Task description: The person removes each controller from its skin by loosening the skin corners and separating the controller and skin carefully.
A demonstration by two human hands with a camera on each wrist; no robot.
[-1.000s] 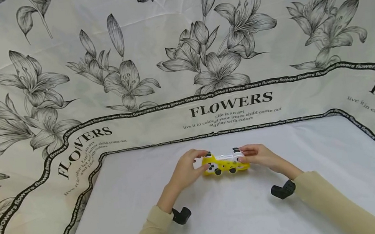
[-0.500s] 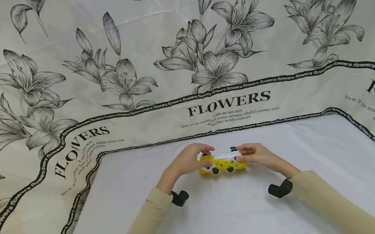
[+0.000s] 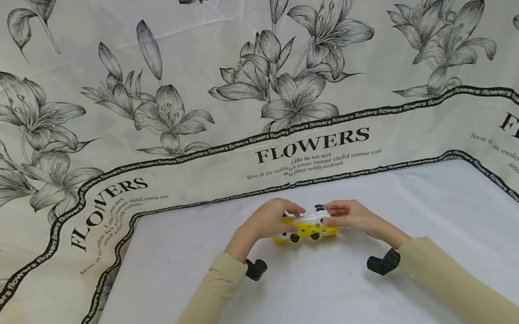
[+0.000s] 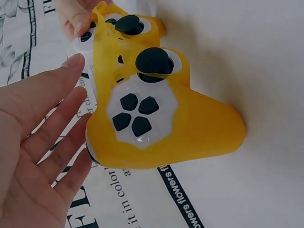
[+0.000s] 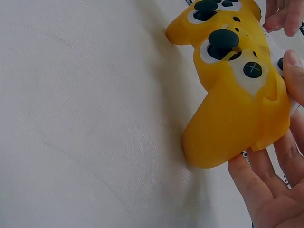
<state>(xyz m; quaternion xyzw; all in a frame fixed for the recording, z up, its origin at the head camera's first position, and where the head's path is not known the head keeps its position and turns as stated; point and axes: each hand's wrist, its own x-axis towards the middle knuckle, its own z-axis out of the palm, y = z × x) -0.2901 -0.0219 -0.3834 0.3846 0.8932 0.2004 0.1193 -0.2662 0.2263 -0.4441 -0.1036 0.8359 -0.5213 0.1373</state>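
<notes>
A white game controller (image 3: 310,216) sits partly inside a yellow silicone cover (image 4: 204,121) above the white table. Its black thumbsticks and left direction buttons (image 4: 135,114) show through openings. The cover is bunched at the controller's upper right, exposing white shell there. My left hand (image 3: 268,220) is at the controller's left top edge; in the left wrist view its fingers are fairly straight, with fingertips at the edge and thumb apart from the buttons. My right hand (image 3: 353,215) holds the right end, thumb (image 5: 295,71) on the upper side and fingers beneath.
A white cloth covers the table (image 3: 303,296). Behind it hangs a flower-printed curtain (image 3: 193,175) with black lettered bands. Black wrist devices (image 3: 383,263) sit on both wrists, below the beige sleeves (image 3: 445,274).
My left hand has loosened from its pinch on the controller's left side and shifted over the top edge toward the middle. The right hand keeps its hold.
</notes>
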